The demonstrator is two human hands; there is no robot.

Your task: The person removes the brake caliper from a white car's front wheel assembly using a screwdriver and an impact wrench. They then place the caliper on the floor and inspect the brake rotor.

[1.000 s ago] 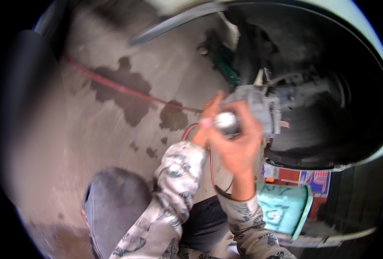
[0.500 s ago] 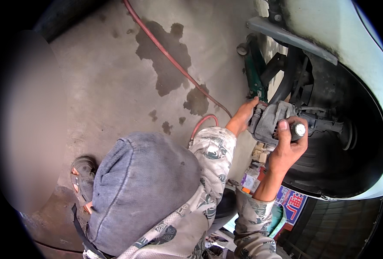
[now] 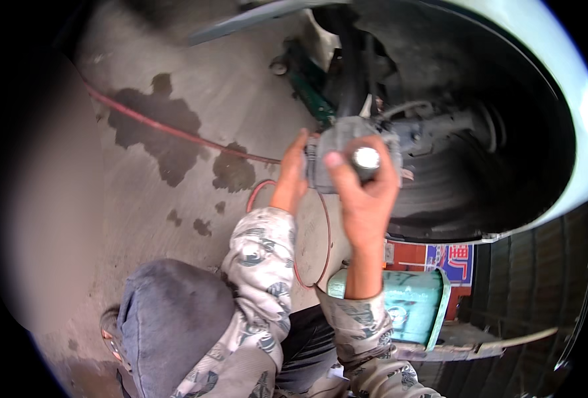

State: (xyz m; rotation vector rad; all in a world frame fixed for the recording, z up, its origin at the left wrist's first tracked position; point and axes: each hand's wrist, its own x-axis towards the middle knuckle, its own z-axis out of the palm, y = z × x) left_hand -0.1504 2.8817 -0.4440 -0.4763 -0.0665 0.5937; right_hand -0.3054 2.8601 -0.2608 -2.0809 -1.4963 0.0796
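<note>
A grey brake caliper [image 3: 346, 127] sits at the near side of a car's dark wheel well. Against its left side lies my left hand [image 3: 293, 171], gripping it, with some fingers hidden behind the metal. My right hand [image 3: 365, 199] is closed around a dark, round-handled tool [image 3: 365, 163] in front of the caliper. That tool points end-on at me with a bright silvery end, and its far part is hidden, so its kind does not show. Motion blurs both hands slightly. Beyond the caliper, a hub and suspension parts [image 3: 450, 129] reach into the wheel well.
The pale car body [image 3: 582, 126] arches around the wheel well [image 3: 526, 179]. A green floor jack [image 3: 310, 89] stands behind the caliper. A red hose [image 3: 175, 131] crosses the stained concrete floor. Below the car are a teal bin [image 3: 416, 302] and a blue sign [image 3: 450, 262].
The view has swung, so the car, jack and hands appear farther left and a little higher. More of the teal bin shows. Both hands keep their places at the caliper.
</note>
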